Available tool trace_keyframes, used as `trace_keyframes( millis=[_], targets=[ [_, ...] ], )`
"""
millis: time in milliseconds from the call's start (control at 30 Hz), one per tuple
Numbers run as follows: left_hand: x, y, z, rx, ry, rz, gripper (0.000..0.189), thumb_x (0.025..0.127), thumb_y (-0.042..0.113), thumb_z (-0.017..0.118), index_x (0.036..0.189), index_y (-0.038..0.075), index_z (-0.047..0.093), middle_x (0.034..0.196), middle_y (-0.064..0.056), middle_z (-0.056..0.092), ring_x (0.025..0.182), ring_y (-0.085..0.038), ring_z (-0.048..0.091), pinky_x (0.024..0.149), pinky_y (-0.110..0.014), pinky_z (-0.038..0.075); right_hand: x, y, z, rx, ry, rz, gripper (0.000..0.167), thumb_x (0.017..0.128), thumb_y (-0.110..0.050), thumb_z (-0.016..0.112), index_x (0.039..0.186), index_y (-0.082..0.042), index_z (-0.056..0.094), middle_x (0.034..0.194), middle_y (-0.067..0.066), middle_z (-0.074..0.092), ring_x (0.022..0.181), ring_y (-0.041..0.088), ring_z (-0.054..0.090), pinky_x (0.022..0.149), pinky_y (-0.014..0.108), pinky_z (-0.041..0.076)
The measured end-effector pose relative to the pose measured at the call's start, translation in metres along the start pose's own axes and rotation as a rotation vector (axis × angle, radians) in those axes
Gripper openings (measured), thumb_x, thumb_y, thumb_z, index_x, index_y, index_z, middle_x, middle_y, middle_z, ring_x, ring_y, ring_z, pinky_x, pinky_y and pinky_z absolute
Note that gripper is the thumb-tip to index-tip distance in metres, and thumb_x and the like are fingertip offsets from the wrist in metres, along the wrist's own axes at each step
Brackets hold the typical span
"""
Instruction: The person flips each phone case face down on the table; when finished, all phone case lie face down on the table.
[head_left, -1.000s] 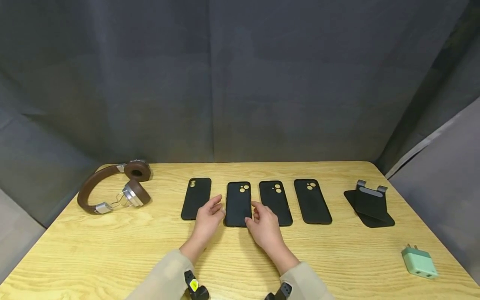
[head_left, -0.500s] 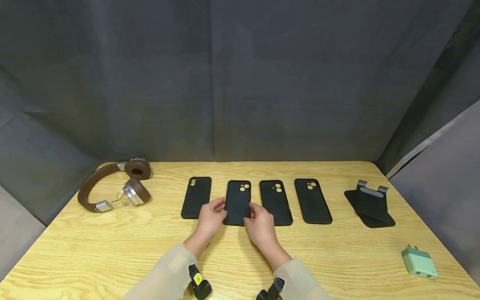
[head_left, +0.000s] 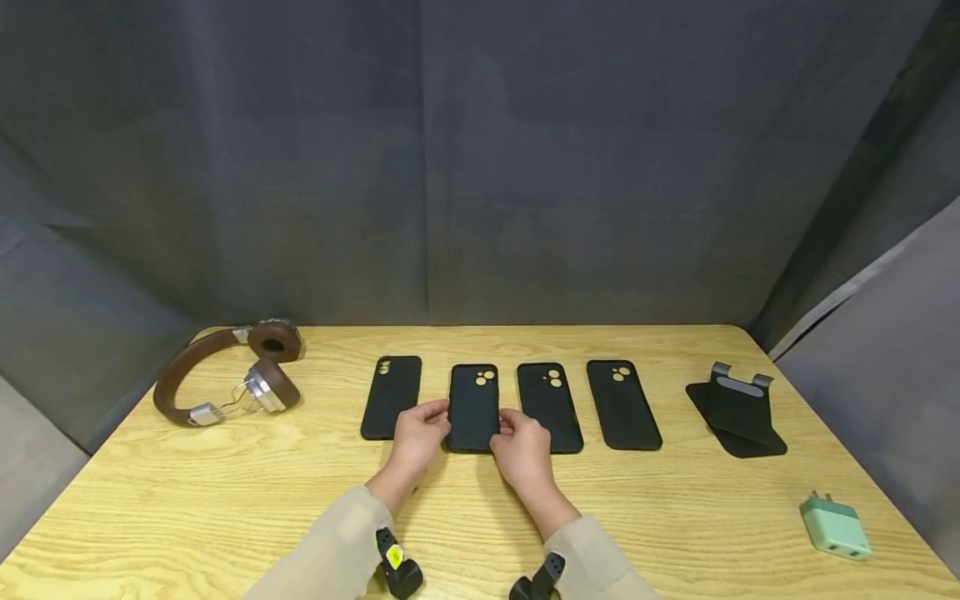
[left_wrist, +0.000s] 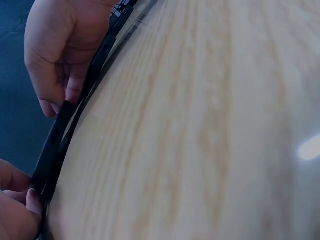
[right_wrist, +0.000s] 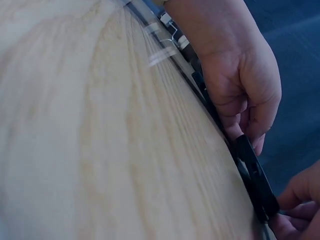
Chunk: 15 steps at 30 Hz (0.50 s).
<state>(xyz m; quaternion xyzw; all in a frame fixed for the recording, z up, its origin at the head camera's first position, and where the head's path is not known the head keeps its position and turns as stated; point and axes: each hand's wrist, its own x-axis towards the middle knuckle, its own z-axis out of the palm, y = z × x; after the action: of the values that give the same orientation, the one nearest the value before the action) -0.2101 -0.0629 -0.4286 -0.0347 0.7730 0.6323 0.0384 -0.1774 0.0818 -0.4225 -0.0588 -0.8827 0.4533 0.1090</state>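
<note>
Four similar black phone cases lie in a row in the head view; both hands are on the second from the left, a black phone case (head_left: pixel 474 408) with camera holes at its upper right. My left hand (head_left: pixel 416 437) pinches its left edge between thumb and fingers. On the opposite edge, the thumb and curled fingers of my right hand (head_left: pixel 523 450) grip it near the lower corner. The left wrist view shows this case (left_wrist: pixel 52 145) edge-on, close over the tabletop, with a hand at each side. The right wrist view also shows the case (right_wrist: pixel 257 172) between both hands.
To its left lies one phone case (head_left: pixel 392 396); to its right are two more, a nearer case (head_left: pixel 551 408) and a farther case (head_left: pixel 625 404). Brown headphones (head_left: pixel 225 375) rest at far left. A black folding stand (head_left: pixel 738 410) and green plug adapter (head_left: pixel 836 527) sit at right.
Both hands have closed in on the second case's side edges, the left hand coming in from slightly apart. The case has shifted only a little; the other things have stayed put.
</note>
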Motion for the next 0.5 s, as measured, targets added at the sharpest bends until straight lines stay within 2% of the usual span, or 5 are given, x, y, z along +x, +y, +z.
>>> trace_keyframes(
  millis=[233,500],
  targets=[
    [-0.002,-0.001,-0.001,-0.026,0.016,0.021,0.035,0.089,-0.003,0.052,0.123,-0.006,0.055,0.122,-0.023,0.056,0.115,-0.033,0.052,0.092,-0.036,0.047,0.003,-0.006,-0.005,0.016,0.001,0.001,0.037,0.073,0.006,0.06,0.11,0.008,0.064,0.098,0.018,0.068,0.089,0.027,0.066,0.078,0.038,0.053],
    [0.001,0.005,0.0,-0.207,0.072,0.049,0.032,0.087,0.0,0.057,0.119,-0.004,0.059,0.116,-0.019,0.058,0.105,-0.022,0.056,0.084,-0.025,0.048,0.006,-0.01,-0.013,0.07,-0.004,0.024,0.036,0.075,0.006,0.061,0.11,0.006,0.064,0.099,0.018,0.068,0.092,0.027,0.065,0.079,0.038,0.052]
  ],
)
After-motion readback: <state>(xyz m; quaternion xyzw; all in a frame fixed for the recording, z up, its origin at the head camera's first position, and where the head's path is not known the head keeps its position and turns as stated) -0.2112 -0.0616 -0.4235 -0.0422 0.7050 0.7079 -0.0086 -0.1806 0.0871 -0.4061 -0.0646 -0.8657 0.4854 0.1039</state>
